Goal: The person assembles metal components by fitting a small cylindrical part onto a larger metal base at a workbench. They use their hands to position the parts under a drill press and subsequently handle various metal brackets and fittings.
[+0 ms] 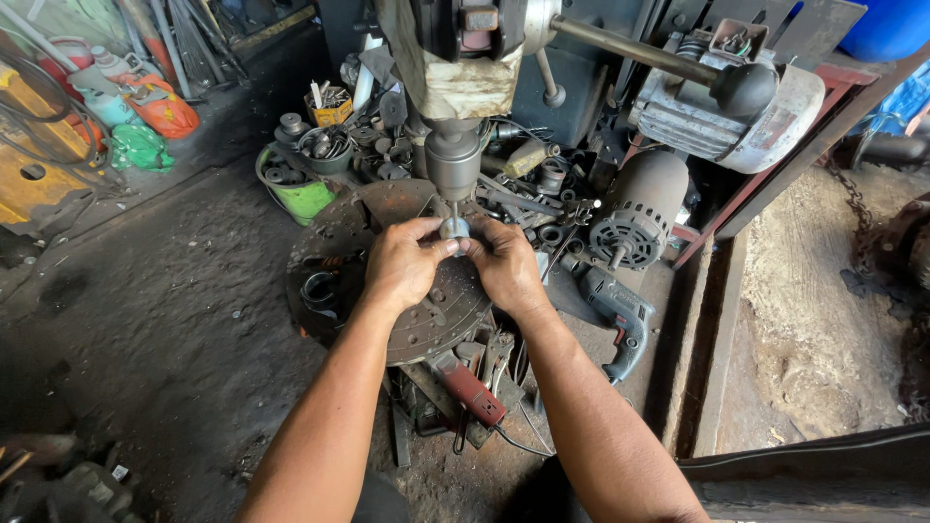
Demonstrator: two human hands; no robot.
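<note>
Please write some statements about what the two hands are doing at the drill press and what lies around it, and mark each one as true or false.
1. Both hands, left hand and right hand, hold a small round metal part under the drill bit. True.
2. The round table of the drill press is bright and clean. False: it is dark and rusty.
3. A hand drill lies on the floor right of the arms. True.
4. The green bucket stands empty. False: metal parts fill it.

Round drill table (407,334) — small metal ring (454,229).
</note>
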